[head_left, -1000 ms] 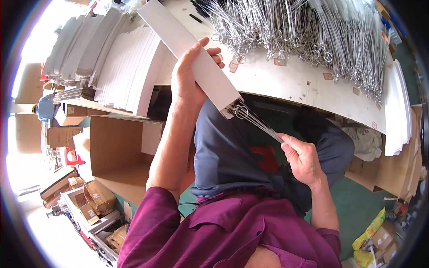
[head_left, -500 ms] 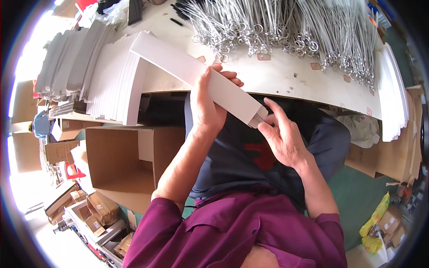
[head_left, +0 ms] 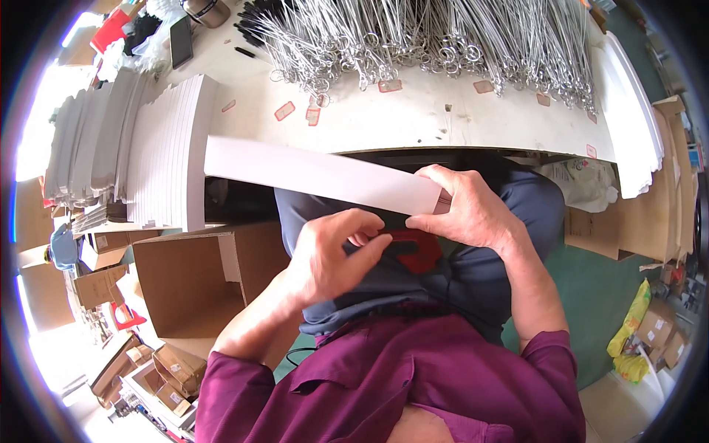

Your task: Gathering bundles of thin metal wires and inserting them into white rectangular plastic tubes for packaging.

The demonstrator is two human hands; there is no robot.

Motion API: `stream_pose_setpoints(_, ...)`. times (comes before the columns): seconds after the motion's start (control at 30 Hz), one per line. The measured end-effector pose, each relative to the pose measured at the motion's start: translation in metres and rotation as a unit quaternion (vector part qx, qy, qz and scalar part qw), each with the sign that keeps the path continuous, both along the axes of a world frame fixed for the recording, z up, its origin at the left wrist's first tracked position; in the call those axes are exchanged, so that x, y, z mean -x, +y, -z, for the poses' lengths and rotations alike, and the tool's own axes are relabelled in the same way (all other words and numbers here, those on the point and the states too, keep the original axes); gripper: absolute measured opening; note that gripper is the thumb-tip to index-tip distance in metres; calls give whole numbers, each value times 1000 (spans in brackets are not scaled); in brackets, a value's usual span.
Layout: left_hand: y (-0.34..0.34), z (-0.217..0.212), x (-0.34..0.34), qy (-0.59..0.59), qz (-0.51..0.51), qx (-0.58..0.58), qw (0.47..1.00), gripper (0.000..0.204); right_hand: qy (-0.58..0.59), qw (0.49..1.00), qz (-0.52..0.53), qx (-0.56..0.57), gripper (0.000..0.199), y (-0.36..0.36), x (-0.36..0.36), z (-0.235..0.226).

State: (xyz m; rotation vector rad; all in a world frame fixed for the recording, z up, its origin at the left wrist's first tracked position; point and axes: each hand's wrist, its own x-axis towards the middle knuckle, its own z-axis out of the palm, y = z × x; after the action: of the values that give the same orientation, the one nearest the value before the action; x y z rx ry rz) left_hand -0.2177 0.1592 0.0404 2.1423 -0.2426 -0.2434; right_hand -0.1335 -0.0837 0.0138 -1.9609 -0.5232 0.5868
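Note:
A long, narrow white box slants across in front of me, its far-left end beside the stack of flat white boxes. My right hand is closed around the box's right end, with thumb and fingers on opposite sides. A few thin dark lines show at that end, mostly hidden by the fingers. Below the box, my left hand is apart from it. Its fingers are loosely curled, with a gap to the thumb and nothing visible between them.
Many thin metal rods with ring ends lie across the back of the white table. Flat white boxes stand stacked at left. An open cardboard carton sits below. More white pieces hang at the table's right edge.
My left hand has let go of the white box and dropped below it. The box has turned closer to level, and my right hand has closed around its right end.

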Motion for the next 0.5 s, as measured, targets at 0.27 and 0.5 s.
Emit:
stream_pose_setpoints(0.27,-13,3,-34,-178,160,-257,936,73,-62,990,-119,46,52,7,5,-11)
stream_pose_setpoints(0.5,-4,25,-33,-180,123,-218,951,57,-272,957,-63,80,65,-4,1,-16)
